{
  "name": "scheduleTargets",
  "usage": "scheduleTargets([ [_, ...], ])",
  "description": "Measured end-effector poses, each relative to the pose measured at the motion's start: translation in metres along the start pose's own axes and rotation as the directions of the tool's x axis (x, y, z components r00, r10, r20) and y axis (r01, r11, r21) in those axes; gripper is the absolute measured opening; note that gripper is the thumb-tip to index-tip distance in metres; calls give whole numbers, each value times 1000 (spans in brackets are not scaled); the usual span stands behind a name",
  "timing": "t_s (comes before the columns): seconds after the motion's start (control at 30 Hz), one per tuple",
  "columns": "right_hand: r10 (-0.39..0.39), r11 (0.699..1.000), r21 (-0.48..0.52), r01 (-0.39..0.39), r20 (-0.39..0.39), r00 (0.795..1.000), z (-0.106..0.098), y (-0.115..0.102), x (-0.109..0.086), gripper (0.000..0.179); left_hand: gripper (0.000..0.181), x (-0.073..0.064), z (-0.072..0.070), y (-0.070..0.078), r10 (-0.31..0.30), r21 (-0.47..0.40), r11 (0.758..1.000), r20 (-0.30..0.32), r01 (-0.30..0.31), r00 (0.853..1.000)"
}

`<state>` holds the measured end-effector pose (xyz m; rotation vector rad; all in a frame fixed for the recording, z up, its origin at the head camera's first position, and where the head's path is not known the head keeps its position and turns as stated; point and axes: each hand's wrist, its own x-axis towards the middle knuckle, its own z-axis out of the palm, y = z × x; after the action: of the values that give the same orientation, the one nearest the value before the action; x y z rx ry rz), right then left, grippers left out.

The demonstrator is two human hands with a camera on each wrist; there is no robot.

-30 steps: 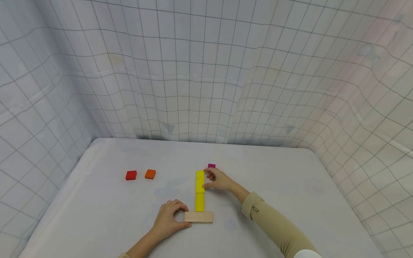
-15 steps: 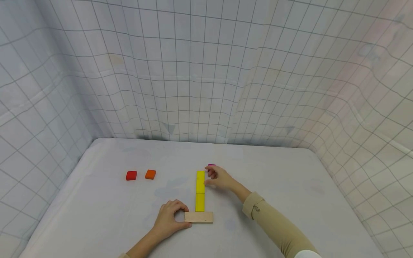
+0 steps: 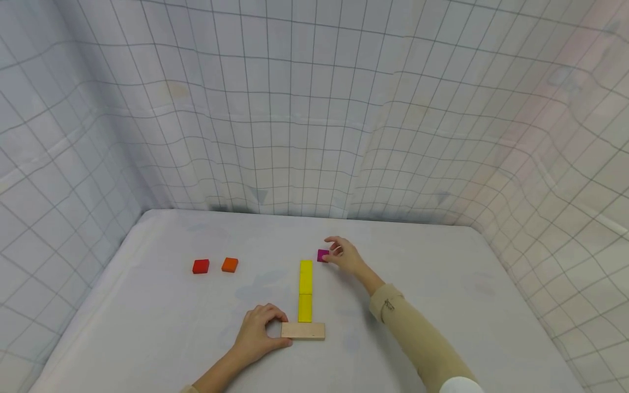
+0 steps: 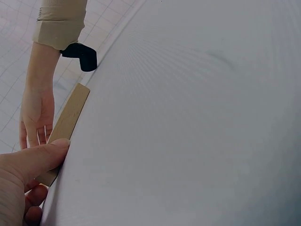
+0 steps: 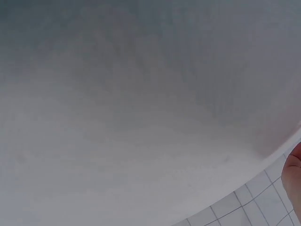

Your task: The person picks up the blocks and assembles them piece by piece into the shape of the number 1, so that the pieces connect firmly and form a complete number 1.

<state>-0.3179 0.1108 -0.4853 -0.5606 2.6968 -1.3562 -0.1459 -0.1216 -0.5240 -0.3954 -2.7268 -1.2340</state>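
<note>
My left hand (image 3: pixel 257 330) grips the left end of a plain wooden block (image 3: pixel 304 331), thumb on the near side and fingers at the far side. In the left wrist view its thumb lies across the same wooden block (image 4: pixel 69 115). Two yellow blocks (image 3: pixel 306 277) lie end to end in a line leading away from the wooden one. At the far right of that line, my right hand (image 3: pixel 346 257) is at a small magenta block (image 3: pixel 321 255). Its thumb overlaps the magenta block's near right corner, while the other fingers are spread above and beyond it.
A red block (image 3: pixel 200 266) and an orange block (image 3: pixel 229 265) lie on the left part of the white-covered table (image 3: pixel 417 305). Grid-patterned curtains (image 3: pixel 314 136) enclose the table at the back and sides.
My right hand has left the side of the far yellow block and moved away and slightly right to the magenta block. The left hand and the wooden block have stayed in place.
</note>
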Motion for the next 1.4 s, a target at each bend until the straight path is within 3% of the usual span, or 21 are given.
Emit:
scheduleTargets([
  [0.43, 83, 995, -56, -81, 46, 995, 2, 4, 1, 37, 36, 0, 1, -2, -6, 2, 1000, 2, 6, 1000],
  [1.4, 86, 994, -76, -84, 26, 996, 6, 8, 0, 29, 36, 1, 1, -2, -10, 9, 1000, 1, 10, 1000],
])
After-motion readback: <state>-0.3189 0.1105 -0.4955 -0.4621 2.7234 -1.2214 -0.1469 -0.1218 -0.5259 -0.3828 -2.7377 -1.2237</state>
